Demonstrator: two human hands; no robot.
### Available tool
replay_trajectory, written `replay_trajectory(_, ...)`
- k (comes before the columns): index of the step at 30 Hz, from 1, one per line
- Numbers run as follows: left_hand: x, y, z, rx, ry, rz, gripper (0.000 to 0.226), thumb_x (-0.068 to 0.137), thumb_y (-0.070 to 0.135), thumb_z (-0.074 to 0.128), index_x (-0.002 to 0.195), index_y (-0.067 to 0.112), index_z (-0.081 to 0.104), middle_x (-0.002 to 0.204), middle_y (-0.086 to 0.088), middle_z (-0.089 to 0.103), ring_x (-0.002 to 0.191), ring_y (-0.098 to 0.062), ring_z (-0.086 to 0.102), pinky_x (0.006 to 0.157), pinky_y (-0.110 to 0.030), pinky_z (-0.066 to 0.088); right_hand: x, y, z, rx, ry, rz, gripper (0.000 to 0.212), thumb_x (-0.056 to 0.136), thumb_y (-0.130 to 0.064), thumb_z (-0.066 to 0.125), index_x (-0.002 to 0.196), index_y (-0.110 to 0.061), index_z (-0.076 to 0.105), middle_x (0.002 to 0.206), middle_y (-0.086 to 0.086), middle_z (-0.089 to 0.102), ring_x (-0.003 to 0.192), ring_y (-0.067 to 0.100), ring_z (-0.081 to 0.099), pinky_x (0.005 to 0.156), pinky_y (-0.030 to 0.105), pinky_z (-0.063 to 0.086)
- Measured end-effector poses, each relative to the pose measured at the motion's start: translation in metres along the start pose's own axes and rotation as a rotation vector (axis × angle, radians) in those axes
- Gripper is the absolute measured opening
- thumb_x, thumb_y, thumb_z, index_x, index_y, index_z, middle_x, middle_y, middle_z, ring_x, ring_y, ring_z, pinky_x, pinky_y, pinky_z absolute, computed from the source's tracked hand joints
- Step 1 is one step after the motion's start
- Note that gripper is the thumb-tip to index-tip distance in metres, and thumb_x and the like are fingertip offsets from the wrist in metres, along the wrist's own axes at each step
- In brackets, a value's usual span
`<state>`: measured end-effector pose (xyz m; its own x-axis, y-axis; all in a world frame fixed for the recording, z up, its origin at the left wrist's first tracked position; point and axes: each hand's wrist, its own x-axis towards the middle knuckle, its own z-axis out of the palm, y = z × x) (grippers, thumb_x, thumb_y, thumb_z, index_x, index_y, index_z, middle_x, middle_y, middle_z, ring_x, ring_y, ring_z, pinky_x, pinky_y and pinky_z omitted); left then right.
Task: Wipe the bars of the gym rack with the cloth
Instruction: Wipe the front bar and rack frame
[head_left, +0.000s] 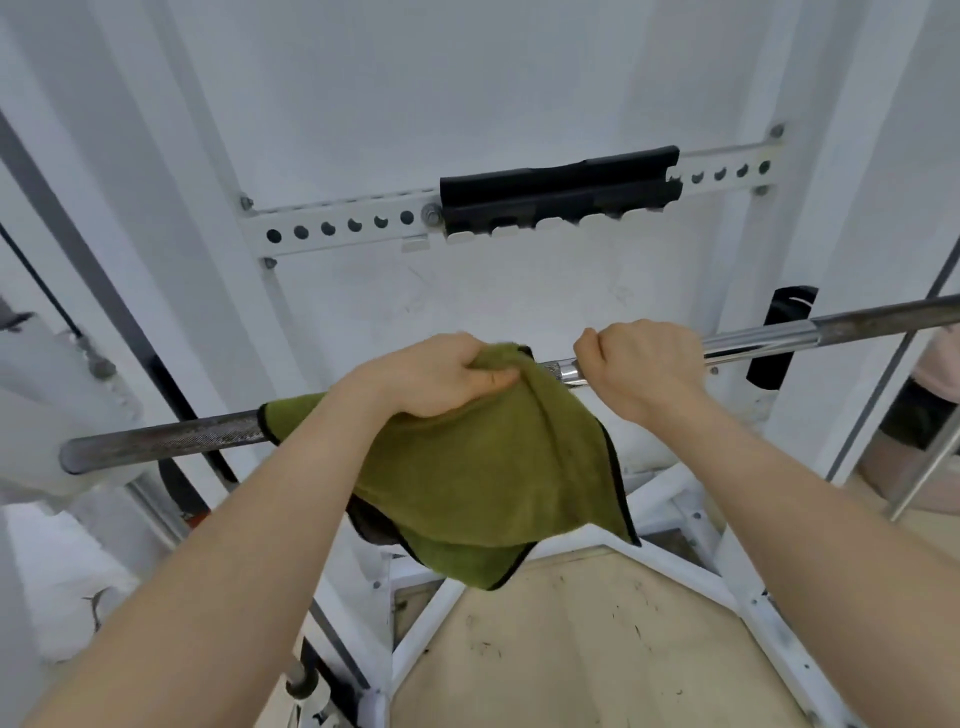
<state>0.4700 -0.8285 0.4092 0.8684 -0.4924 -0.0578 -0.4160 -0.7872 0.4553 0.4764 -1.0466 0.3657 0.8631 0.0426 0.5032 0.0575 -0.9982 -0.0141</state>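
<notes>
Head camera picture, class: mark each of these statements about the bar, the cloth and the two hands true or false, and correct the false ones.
1. The left hand presses the green cloth onto the bar. True.
2. The right hand holds a spray bottle. False: its grip is closed on the bare bar.
3. The cloth is red. False: it is olive green with a dark edge.
4. A black pad sits on the holed crossbar behind the bar. True.
5. The cloth lies on the floor. False: it hangs over the bar.
</notes>
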Motion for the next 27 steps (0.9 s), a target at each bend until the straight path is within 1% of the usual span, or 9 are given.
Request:
replay_trajectory(6, 0.001, 0.023, -0.014, -0.204, 0.642, -0.096, 0.035, 0.097, 0.033, 0.048, 0.064, 0.023, 0.054, 0.067, 0.005, 0.056, 0.068, -0.014, 0.056, 0.060, -0.027, 0.040, -0.002, -0.002, -0.002, -0.005, 0.008, -0.016, 0.051, 0.097, -0.033, 0.025, 0.059, -0.011, 0.050, 0.054, 0.003, 0.046, 0.046, 0.022, 0.034, 0.046, 0.030, 0.015)
replay_trajectory(10, 0.000, 0.058, -0.047, -0.971, 1.053, -0.149, 0.025, 0.094, 0.023, 0.049, 0.071, 0.016, 0.049, 0.072, 0.002, 0.056, 0.067, -0.014, 0.057, 0.062, -0.028, 0.051, -0.003, -0.001, -0.001, -0.006, 0.013, -0.012, 0.049, 0.096, -0.032, 0.023, 0.060, -0.012, 0.049, 0.054, 0.001, 0.043, 0.047, 0.023, 0.033, 0.047, 0.031, 0.014)
replay_trajectory(13, 0.002, 0.050, -0.073, -1.388, 1.028, -0.247, 0.014, 0.093, 0.013, 0.047, 0.086, 0.009, 0.058, 0.080, -0.006, 0.062, 0.066, -0.018, 0.062, 0.051, -0.024, 0.054, -0.005, 0.000, -0.002, -0.024, -0.002, -0.051, 0.039, 0.093, -0.026, 0.018, 0.071, -0.014, 0.048, 0.055, -0.002, 0.039, 0.048, 0.024, 0.034, 0.046, 0.028, 0.014)
replay_trajectory(17, -0.014, 0.032, -0.052, -1.502, 0.861, -0.347, 0.026, 0.082, 0.006, 0.052, 0.104, 0.006, 0.066, 0.085, -0.012, 0.068, 0.067, -0.024, 0.068, 0.056, -0.035, 0.056, -0.005, 0.000, -0.003, -0.001, 0.010, -0.043, 0.043, 0.095, -0.028, 0.020, 0.069, -0.014, 0.051, 0.054, -0.003, 0.042, 0.046, 0.020, 0.033, 0.048, 0.030, 0.012)
replay_trajectory(19, -0.025, 0.021, -0.031, -1.289, 0.835, -0.442, 0.027, 0.081, 0.008, 0.057, 0.107, 0.009, 0.061, 0.089, -0.008, 0.067, 0.073, -0.024, 0.068, 0.057, -0.034, 0.056, -0.004, 0.003, -0.002, 0.115, 0.035, -0.028, 0.044, 0.095, -0.031, 0.025, 0.064, -0.014, 0.051, 0.057, -0.002, 0.051, 0.051, 0.023, 0.043, 0.053, 0.031, 0.020)
replay_trajectory(21, -0.036, 0.010, -0.009, -0.629, 0.789, -0.520, 0.041, 0.081, 0.017, 0.058, 0.120, 0.014, 0.049, 0.107, -0.007, 0.063, 0.095, -0.029, 0.064, 0.072, -0.036, 0.054, -0.003, 0.005, -0.006, 0.282, 0.036, 0.022, 0.038, 0.095, -0.036, 0.029, 0.078, -0.019, 0.059, 0.079, -0.005, 0.062, 0.072, 0.024, 0.056, 0.069, 0.034, 0.032)
replay_trajectory(23, -0.048, 0.007, 0.005, 0.096, 0.758, -0.566, 0.060, 0.084, 0.023, 0.057, 0.139, 0.014, 0.033, 0.128, -0.009, 0.050, 0.115, -0.032, 0.051, 0.079, -0.038, 0.043, -0.006, -0.002, -0.010, 0.386, 0.007, 0.054, 0.034, 0.095, -0.040, 0.035, 0.117, -0.028, 0.059, 0.119, -0.006, 0.060, 0.104, 0.019, 0.056, 0.092, 0.041, 0.033)
replay_trajectory(25, -0.054, 0.006, 0.005, 0.315, 0.822, -0.509, 0.070, 0.088, 0.030, 0.057, 0.147, 0.015, 0.022, 0.138, -0.010, 0.040, 0.125, -0.030, 0.039, 0.081, -0.040, 0.040, -0.013, -0.025, -0.020, 0.404, 0.003, -0.031, 0.044, 0.095, -0.035, 0.040, 0.139, -0.031, 0.043, 0.142, -0.004, 0.045, 0.129, 0.017, 0.041, 0.107, 0.048, 0.023)
replay_trajectory(27, -0.055, 0.002, 0.001, 0.258, 0.876, -0.401, 0.063, 0.090, 0.038, 0.056, 0.145, 0.021, 0.030, 0.139, -0.006, 0.040, 0.127, -0.026, 0.036, 0.089, -0.039, 0.040, -0.021, -0.061, -0.035, 0.394, 0.077, -0.220, 0.047, 0.096, -0.030, 0.040, 0.142, -0.033, 0.039, 0.150, -0.004, 0.037, 0.139, 0.015, 0.029, 0.113, 0.051, 0.015)
